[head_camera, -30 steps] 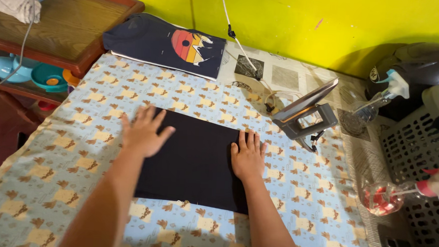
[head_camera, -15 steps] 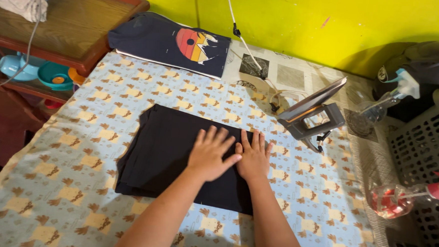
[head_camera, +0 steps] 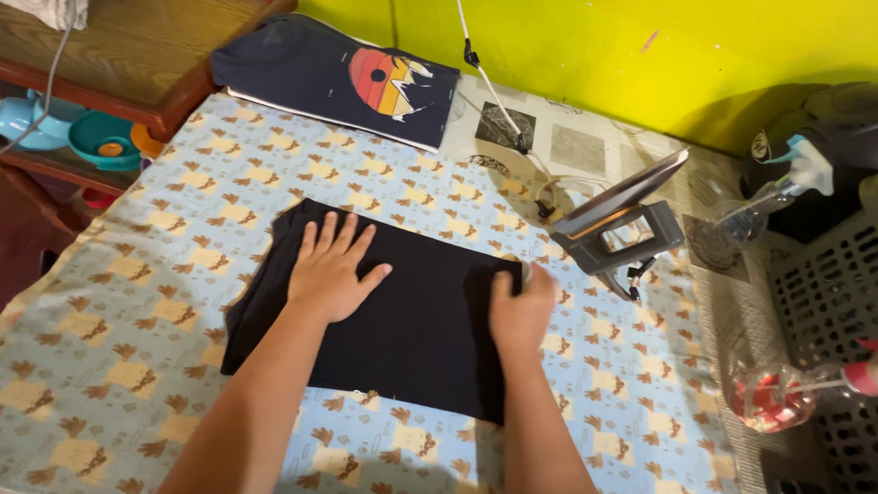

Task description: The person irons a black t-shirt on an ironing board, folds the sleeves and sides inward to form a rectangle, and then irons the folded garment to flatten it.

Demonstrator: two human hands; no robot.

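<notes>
A folded black garment (head_camera: 405,325) lies flat on a pale blue patterned cloth (head_camera: 156,292) that covers the work surface. My left hand (head_camera: 330,267) rests palm down on its left half with the fingers spread. My right hand (head_camera: 522,309) is at the garment's right edge, its fingers curled around the fabric there. An electric iron (head_camera: 621,221) stands upright on its heel just beyond my right hand, with a white cord running up to the yellow wall.
A folded dark shirt with an orange print (head_camera: 338,76) lies at the far edge. A wooden shelf unit (head_camera: 120,30) with teal dishes (head_camera: 99,139) stands at left. Two spray bottles (head_camera: 772,199) (head_camera: 802,386) and a grey plastic basket (head_camera: 847,298) are at right.
My left hand slid right across the black garment, then back left. My right hand moved to the right edge and curled onto the fabric.
</notes>
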